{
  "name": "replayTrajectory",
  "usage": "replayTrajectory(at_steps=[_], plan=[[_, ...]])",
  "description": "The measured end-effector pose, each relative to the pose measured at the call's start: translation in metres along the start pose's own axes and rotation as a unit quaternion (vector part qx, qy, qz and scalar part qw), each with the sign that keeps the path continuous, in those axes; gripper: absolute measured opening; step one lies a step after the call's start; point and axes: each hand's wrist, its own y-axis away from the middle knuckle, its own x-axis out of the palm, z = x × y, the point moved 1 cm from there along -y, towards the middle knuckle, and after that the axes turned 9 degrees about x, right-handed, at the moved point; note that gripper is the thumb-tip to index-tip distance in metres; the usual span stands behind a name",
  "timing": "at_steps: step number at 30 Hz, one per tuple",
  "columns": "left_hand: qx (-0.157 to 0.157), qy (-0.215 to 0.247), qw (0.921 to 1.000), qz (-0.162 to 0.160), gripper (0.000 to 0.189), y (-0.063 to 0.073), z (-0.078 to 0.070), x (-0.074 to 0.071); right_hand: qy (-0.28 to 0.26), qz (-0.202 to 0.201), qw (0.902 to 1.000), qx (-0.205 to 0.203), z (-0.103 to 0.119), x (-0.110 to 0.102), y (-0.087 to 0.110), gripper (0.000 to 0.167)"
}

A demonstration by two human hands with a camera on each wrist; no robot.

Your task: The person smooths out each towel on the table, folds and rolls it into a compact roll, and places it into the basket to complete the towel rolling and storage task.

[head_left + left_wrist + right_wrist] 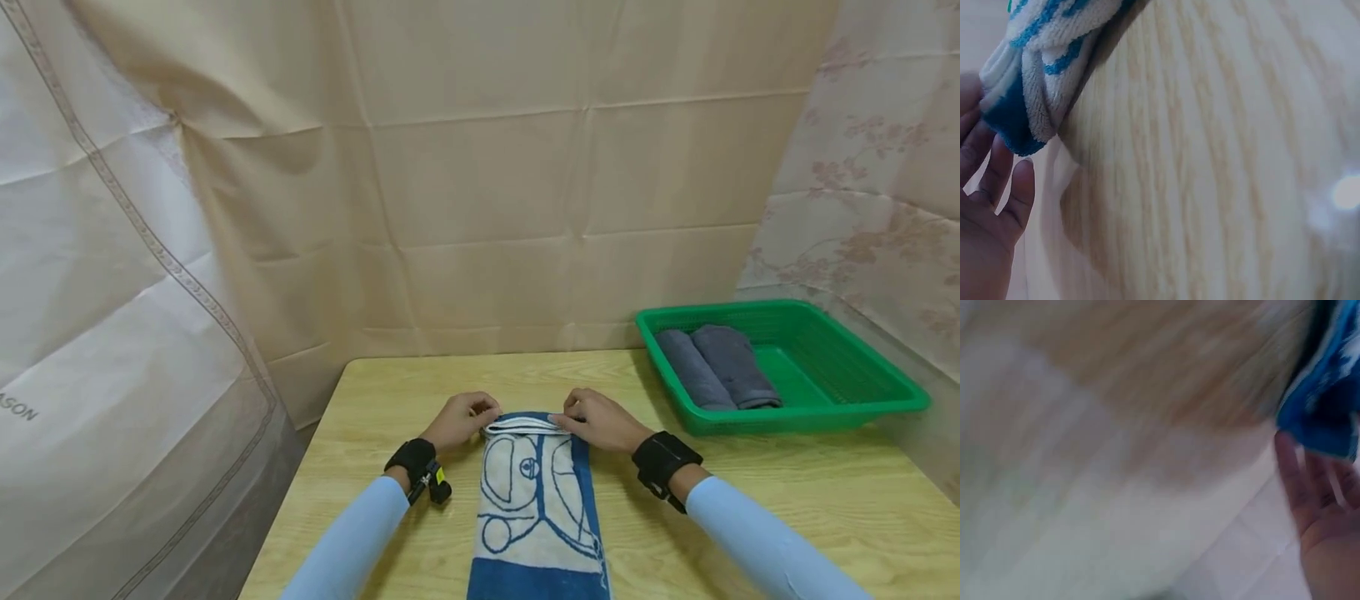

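A blue-and-white towel point(517, 500) with line drawings lies in a long strip on the table, its far end turned over in a thick fold point(525, 426). My left hand point(459, 419) pinches the left side of that fold, and my right hand point(600, 420) pinches the right side. From the left wrist view, the towel's layered edge point(1041, 81) shows at the left fingers. The right wrist view is blurred; there a blue corner of the towel point(1316, 425) meets the right fingers point(1291, 469).
A green plastic basket point(847, 421) stands at the right back of the wooden table point(390, 400). Two rolled dark grey towels point(731, 358) lie in its left part. Beige cloth point(480, 183) hangs behind the table, with pale sheets at both sides.
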Motion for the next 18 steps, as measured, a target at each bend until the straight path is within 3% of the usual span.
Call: replayTrajectory(at_steps=[6,12,18], plan=[[-0.022,0.003,0.9997,0.010,0.012,0.0019,-0.0014,-0.0010,-0.071,0.016,0.9961,0.049,-0.0002,0.0036,-0.0047,0.019],[-0.075,0.010,0.9963,0.041,0.027,0.0037,-0.0022,-0.0034,-0.163,0.040,0.9765,0.135,0.0017,0.0054,-0.0058,0.022],[-0.101,0.011,0.9921,0.073,0.025,0.0018,-0.0023,-0.0071,-0.168,0.040,0.9738,0.148,-0.0017,0.0079,-0.0055,0.018]])
